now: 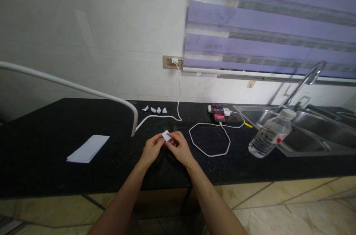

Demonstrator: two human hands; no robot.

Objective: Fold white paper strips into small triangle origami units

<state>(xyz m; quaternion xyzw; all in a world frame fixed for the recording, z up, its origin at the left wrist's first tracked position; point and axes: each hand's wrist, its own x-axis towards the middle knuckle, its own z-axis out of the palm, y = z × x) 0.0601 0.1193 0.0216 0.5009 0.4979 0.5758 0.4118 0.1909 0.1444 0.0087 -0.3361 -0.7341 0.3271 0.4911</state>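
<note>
Small white paper (166, 136), squarish from where I stood, was between the person's two hands, over the black countertop (116, 177) near its front edge; I couldn't tell whether it touched the stone. The left hand (152, 149) had its thumb and fingertips pinched on the paper's left side. The right hand (180, 148) was curled, its thumb and bent fingers gripping the opposite side, so the two hands nearly met around it.

Beyond them, toward the wall, four folded paper pieces (158, 110) lay in a short row, each just beside the next. Off to the person's left, well apart from the hands, a stack of white paper (88, 148) lay flat and slanted.

A white cable (164, 116) ran down from the wall outlet (168, 62) and bent leftward across the stone, between the row and the hands. To the right, another white cord (211, 156) made a loop leading to a device (218, 112), its screen too blurred to read. Farther right, a clear water bottle (271, 135) with a white cap stood beside the metal sink (306, 136), beneath a curved faucet (302, 83).
</note>
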